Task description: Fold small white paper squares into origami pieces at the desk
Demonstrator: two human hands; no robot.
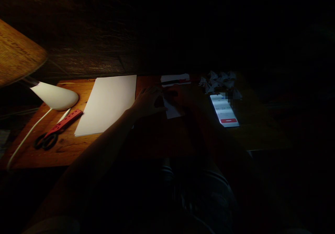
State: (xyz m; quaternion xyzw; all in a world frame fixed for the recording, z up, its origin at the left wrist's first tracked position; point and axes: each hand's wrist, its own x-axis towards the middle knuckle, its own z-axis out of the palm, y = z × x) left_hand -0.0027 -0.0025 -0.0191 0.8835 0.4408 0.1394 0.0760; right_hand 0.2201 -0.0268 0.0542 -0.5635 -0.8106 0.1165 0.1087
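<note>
1. The left hand [149,99] was at the middle of the wooden desk [62,157], its fingers and thumb curved with a gap between them, at the left edge of a small white paper [172,111]; whether it pinched the paper I could not tell.
2. The right hand [181,95] was in deep shadow over the paper's right side; I could not tell whether it was open or gripping.
3. The small paper lay between the two hands, partly hidden by shadow.
4. Just beyond it lay a white paper strip [170,77] with a dark and red slender object [180,81] across it.
5. Crumpled paper pieces [216,82] lay to the right, behind a lit phone [224,110].
6. To the left were large white sheets [110,101], red-and-black scissors [62,124] and a white lamp [59,96].
</note>
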